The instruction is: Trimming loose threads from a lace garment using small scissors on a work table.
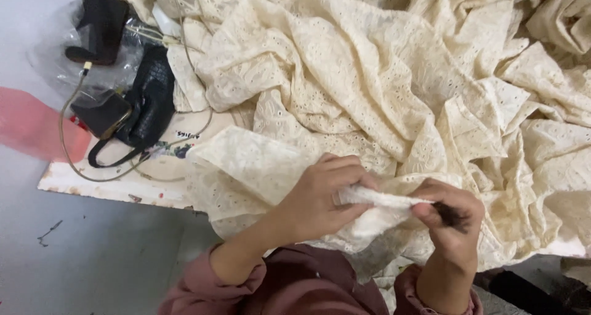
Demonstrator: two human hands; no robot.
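Cream eyelet cloth (381, 75) lies heaped across a white board (111, 183) on the grey floor, a black bag (144, 106) near its left edge. At the near edge, the left hand (320, 198) grips a bunched fold while the right hand (452, 219) pinches it and clasps a small dark tool (449, 213), seemingly trimming or picking at the cloth; the next move likely needs the fold held taut.

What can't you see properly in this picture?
- Dark tool in the right hand: head view, mostly hidden by the fingers, so its kind is unclear.
- Cream fabric: cut off by the top and right edges.
- Black bag: partly under the fabric.
- Small marks on the white board: too small to make out.
- Left hand: its palm is hidden against the cloth.
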